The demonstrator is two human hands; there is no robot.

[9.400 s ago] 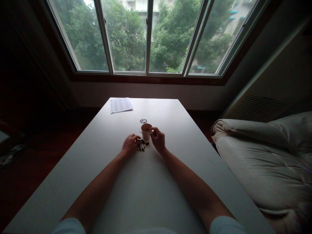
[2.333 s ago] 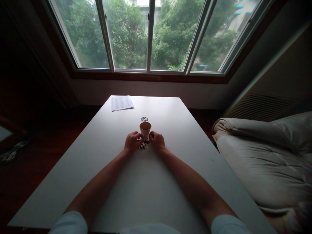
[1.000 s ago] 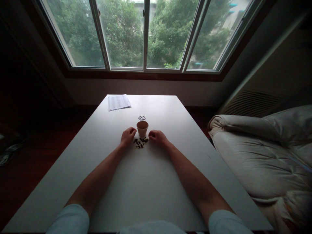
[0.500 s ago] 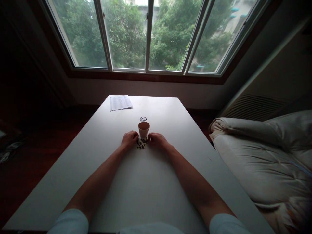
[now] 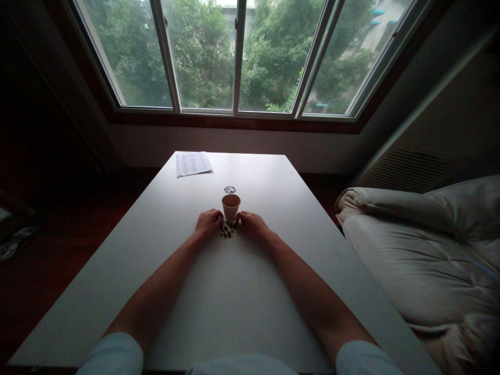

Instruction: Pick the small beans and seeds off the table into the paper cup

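Note:
A brown paper cup point(image 5: 231, 209) stands upright on the white table, its mouth facing up. Just on the near side of it lies a small pile of dark and pale pieces point(image 5: 227, 230), too small to name. My left hand point(image 5: 208, 223) rests at the left of the cup and pile, its fingers curled inward. On the other side my right hand point(image 5: 252, 224) lies close to the cup's lower edge, fingers bent together. Whether either hand pinches a small piece is hidden. Behind the cup lies a flat round item point(image 5: 229, 190) with a black-and-white pattern.
Some printed sheets of paper point(image 5: 194, 164) lie at the far left corner of the white table point(image 5: 242, 302). A padded beige couch or folded bedding point(image 5: 406, 250) stands along the right side. Beyond the table is a wide window point(image 5: 234, 62). Cables point(image 5: 17, 242) lie on the dark floor at left.
Almost nothing differs. Both hands stay beside the cup and pile, and the whole view has shifted very slightly.

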